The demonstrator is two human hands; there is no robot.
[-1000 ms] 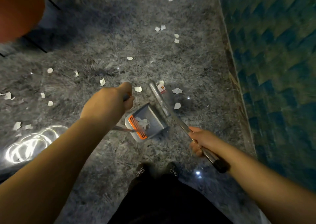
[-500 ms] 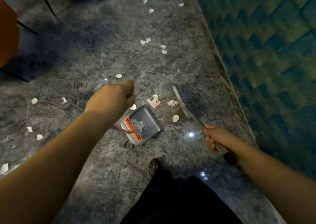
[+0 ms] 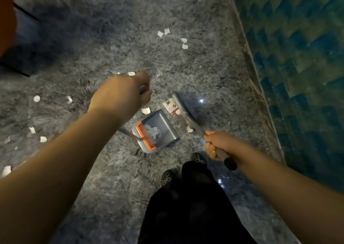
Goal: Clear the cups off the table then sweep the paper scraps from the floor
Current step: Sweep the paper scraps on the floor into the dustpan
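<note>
Labels: white/red card (image 3: 170, 106) at frame center carried print, too blurred to read.
Around: teal wall (image 3: 297, 57) at right; orange seat (image 3: 6, 20) at upper left.
Scraps: paper scraps (image 3: 163, 33) lay across floor (image 3: 111, 38); some sat in dustpan (image 3: 158, 130) by orange comb (image 3: 147, 136).
L hand (image 3: 121, 94): clenched round dustpan handle, above-left of pan.
R hand (image 3: 218, 144): grasped broom (image 3: 188, 111), right of pan.

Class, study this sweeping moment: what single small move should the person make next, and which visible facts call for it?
Probably a short stroke of the broom, held by the right hand, toward the dustpan that the left hand steadies. The red-and-white scrap lies on the floor between broom head and pan mouth, and the pan already holds scraps, so its opening seems ready to receive more.
</note>
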